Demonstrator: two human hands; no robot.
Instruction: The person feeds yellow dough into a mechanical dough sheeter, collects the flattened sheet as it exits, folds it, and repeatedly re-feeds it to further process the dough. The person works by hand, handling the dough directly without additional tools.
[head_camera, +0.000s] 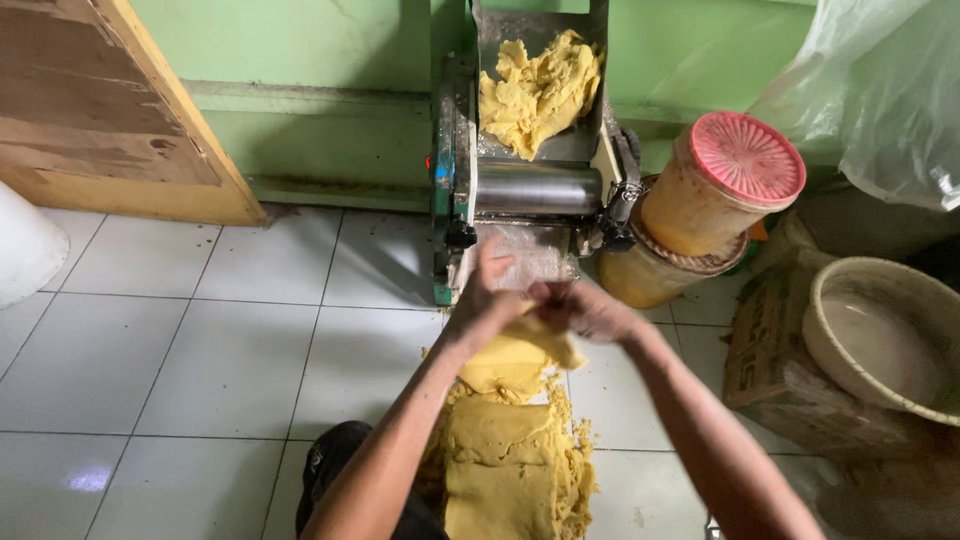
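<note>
White tiled floor (180, 360), green wall (330, 50) behind, wooden board (110, 110) leaning at upper left. Dough roller machine (530, 190) standing on floor against wall, steel roller across its middle, crumbly yellow dough lump (540, 90) sitting in top chute. Folded yellow dough sheet (510, 440) piled on floor below machine outlet, crumbs scattered at edges. Right of machine: two stacked tubs, upper one tilted with pink ribbed lid (748, 158); cardboard box (775, 370) carrying cream basin (880, 335); clear plastic bag (890, 90) at upper right. Left hand (485, 305) and right hand (585, 310) both up at outlet, close together, fingers curled and pinching top edge of dough sheet, drawn out from machine toward pile. Exact finger closure blurred, grip on sheet looks firm. Risks, judged: sheet looks dry and crumbly, likely to tear under own weight if pulled too fast; fingers very near roller, pinch hazard; uneven pull likely to skew sheet off pile.
</note>
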